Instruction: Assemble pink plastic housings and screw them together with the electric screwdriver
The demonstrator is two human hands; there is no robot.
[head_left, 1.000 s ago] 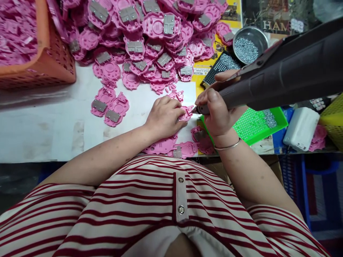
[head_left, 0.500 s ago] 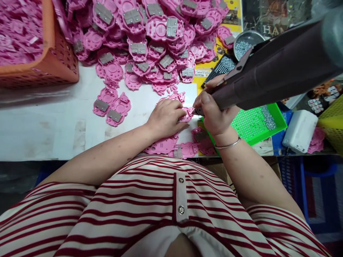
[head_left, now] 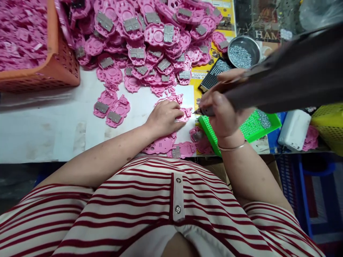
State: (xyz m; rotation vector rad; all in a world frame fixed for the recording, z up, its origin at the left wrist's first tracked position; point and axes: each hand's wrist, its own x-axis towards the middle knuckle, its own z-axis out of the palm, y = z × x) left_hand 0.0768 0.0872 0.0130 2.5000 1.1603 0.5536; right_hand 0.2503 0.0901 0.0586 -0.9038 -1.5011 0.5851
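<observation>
My left hand (head_left: 164, 117) lies over a pink plastic part (head_left: 184, 114) on the white table (head_left: 40, 128), fingers curled down on it and holding it in place. My right hand (head_left: 222, 110) is wrapped round a dark electric screwdriver (head_left: 281, 78), whose long body runs up to the right. Its tip sits just right of the pink part's edge, a short gap from it. More pink parts (head_left: 166, 145) with grey metal plates lie at the table's near edge under my left wrist.
A big heap of pink parts (head_left: 150, 39) fills the table's back. An orange basket (head_left: 53, 67) of pink pieces stands back left. A green screw tray (head_left: 252, 125), a metal bowl of screws (head_left: 242, 53), a black screw plate (head_left: 214, 73), a white box (head_left: 294, 128) and a yellow basket (head_left: 329, 125) sit right.
The screwdriver tip has drawn slightly back to the right from the pink part. My left hand stays on the part. The view has shifted a little.
</observation>
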